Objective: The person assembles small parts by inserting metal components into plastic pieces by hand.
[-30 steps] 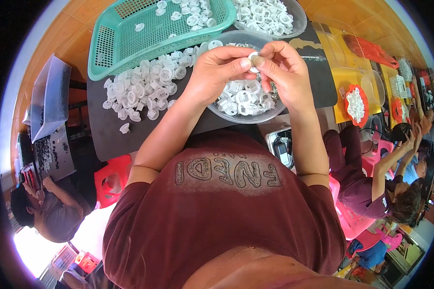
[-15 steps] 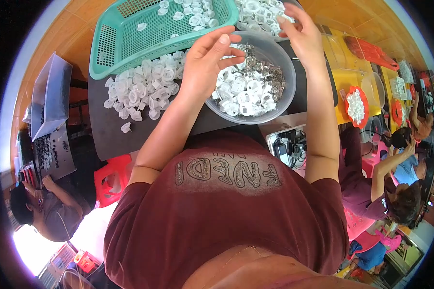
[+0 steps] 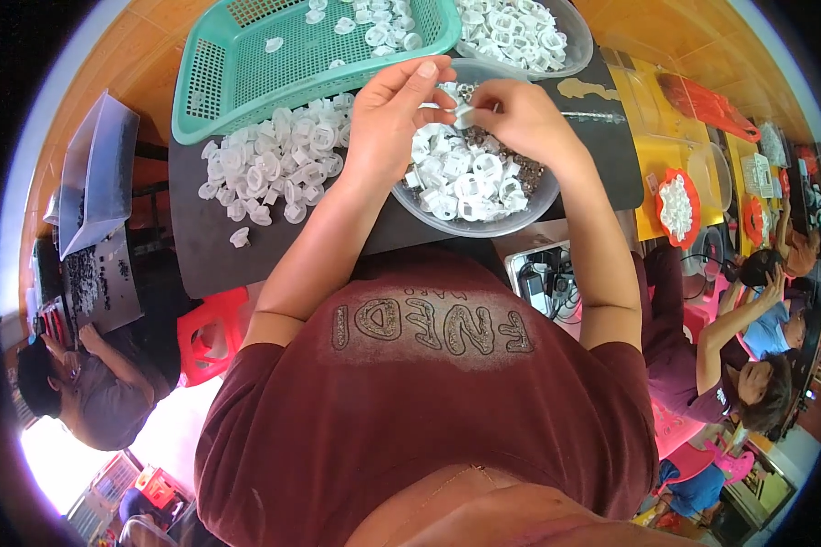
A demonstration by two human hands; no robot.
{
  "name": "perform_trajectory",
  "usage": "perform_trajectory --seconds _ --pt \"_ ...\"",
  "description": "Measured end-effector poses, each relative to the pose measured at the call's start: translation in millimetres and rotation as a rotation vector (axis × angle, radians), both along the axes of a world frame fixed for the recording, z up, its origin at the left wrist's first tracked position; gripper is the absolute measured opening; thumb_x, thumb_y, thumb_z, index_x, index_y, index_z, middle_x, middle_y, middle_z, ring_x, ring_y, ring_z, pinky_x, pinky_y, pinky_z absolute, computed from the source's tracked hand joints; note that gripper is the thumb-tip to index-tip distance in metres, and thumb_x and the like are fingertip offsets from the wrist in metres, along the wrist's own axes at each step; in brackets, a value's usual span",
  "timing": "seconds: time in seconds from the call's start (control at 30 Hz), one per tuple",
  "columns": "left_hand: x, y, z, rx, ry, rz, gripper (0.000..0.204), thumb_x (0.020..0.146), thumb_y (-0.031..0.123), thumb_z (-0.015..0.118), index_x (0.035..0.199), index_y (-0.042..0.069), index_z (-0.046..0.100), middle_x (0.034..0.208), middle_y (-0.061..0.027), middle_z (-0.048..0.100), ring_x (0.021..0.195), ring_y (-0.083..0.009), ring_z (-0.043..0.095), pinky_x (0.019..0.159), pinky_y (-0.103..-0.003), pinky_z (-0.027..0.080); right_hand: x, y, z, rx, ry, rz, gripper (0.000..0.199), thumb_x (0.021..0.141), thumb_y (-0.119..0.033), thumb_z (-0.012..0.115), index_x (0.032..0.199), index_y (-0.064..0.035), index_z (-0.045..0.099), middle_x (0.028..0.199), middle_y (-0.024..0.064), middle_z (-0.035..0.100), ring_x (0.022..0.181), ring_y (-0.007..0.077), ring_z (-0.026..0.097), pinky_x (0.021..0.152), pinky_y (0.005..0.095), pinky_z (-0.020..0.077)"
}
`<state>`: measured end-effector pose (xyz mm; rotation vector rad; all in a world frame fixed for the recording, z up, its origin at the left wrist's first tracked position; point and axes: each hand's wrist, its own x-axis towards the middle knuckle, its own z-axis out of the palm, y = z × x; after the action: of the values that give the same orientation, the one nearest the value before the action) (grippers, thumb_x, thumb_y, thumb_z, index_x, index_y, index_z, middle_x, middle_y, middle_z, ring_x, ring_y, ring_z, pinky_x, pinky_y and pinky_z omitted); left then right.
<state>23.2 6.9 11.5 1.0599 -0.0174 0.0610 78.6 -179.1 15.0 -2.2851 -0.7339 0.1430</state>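
Both my hands meet above a clear round bowl [image 3: 545,193]. In it lie white plastic parts [image 3: 474,182] beside a heap of small metal pieces [image 3: 525,171]. My left hand [image 3: 394,114] is closed, fingers curled toward the thumb over the bowl's left side; what it pinches is hidden. The fingertips of my right hand [image 3: 524,118] pinch a small white plastic part [image 3: 464,116] close to the left fingers. Left of the bowl, a loose pile of translucent white plastic parts [image 3: 269,164] lies on the dark table [image 3: 212,244].
A green perforated basket [image 3: 187,123] with some white parts stands at the back left. Behind the bowl is a second clear bowl [image 3: 586,46] full of white parts. A red dish [image 3: 692,219] of white pieces sits on a yellow table. Other people work at both sides.
My right hand has come down and left from the far bowl to beside my left hand, bringing a white plastic part. My left hand has stayed nearly still.
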Motion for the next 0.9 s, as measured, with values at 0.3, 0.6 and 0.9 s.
perform_trajectory --seconds 0.3,0.6,0.9 --pt "-5 -13 -11 0.378 -0.141 -0.069 0.033 0.087 0.012 0.071 0.118 0.002 0.065 0.11 -0.0052 0.064 0.093 -0.0115 0.061 0.081 -0.025 0.051 -15 -16 8 0.746 0.744 -0.082 0.023 0.085 -0.025 0.074 0.086 -0.0042 0.066 0.066 -0.0054 0.052 0.054 0.0014 0.041 0.045 0.0184 0.0275" --pt "0 -3 -3 0.081 -0.135 -0.064 0.034 0.097 0.014 0.057 0.127 -0.001 0.056 0.111 -0.0102 0.065 0.095 -0.0185 0.064 0.085 -0.032 0.054 14 -24 17 0.036 -0.144 -0.304 0.021 0.088 -0.019 0.06 0.098 -0.0034 0.069 0.083 0.0145 0.07 0.069 0.0254 0.067 0.061 0.0333 0.0509" --pt "0 2 1 -0.123 0.013 -0.127 0.037 0.098 0.016 0.055 0.131 -0.001 0.052 0.115 -0.0095 0.063 0.102 -0.0187 0.063 0.093 -0.031 0.052 24 -7 -21 -0.386 -0.3 -0.105 0.019 0.084 -0.017 0.058 0.092 -0.0032 0.068 0.085 0.0215 0.066 0.084 0.0389 0.064 0.075 0.047 0.0498"
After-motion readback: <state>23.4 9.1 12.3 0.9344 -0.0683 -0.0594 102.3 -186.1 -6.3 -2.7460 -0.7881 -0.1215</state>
